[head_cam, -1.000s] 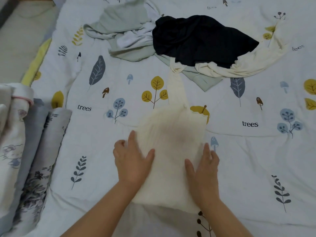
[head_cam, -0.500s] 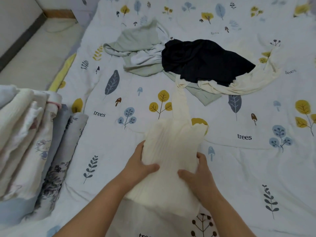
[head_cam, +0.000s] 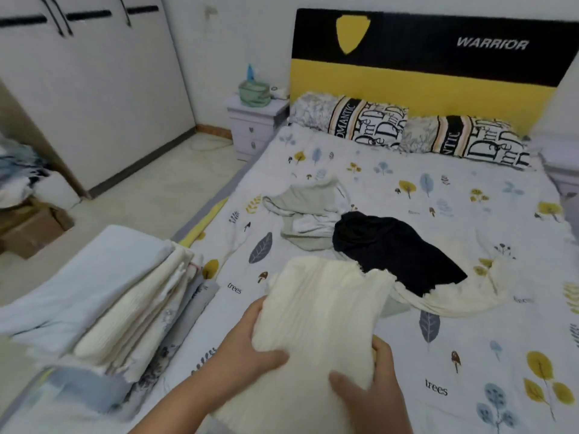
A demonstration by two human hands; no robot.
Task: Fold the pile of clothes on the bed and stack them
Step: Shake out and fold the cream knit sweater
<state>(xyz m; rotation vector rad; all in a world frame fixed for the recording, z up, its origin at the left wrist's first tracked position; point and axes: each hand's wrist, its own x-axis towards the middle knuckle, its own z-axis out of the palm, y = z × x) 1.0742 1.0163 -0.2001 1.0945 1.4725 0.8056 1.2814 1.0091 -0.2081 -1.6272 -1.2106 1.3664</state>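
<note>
Both hands are on one garment right now: a folded cream ribbed knit top (head_cam: 319, 314), lifted clear of the leaf-printed white bedsheet (head_cam: 438, 355) at the near edge of the bed. From the head view, the left hand (head_cam: 247, 349) grips the top's left edge, thumb laid across the front and fingers tucked behind. The right hand (head_cam: 369, 389) clamps the lower right corner the same way, thumb on top. Gripped on both sides like that, the fold looks set to keep its shape in the air rather than flop open.

Where's it headed? My guess is the stack of folded cream and pale blue clothes (head_cam: 103, 308) just to the left, already several layers tall and leaning a little. It sits within easy reach of that left hand, which makes sense for a drop-off spot.

Further up the bed, the unfolded pile waits: a crumpled black garment (head_cam: 391, 245) lies over a rumpled cream garment (head_cam: 454, 296), with a sage-green and white bundle (head_cam: 310, 211) touching its left side. I'd say the job is well past halfway, three or so pieces to go.

Beyond them, two patterned pillows (head_cam: 407, 130) rest against the yellow-and-black headboard (head_cam: 423, 57), well apart from the work.
</note>
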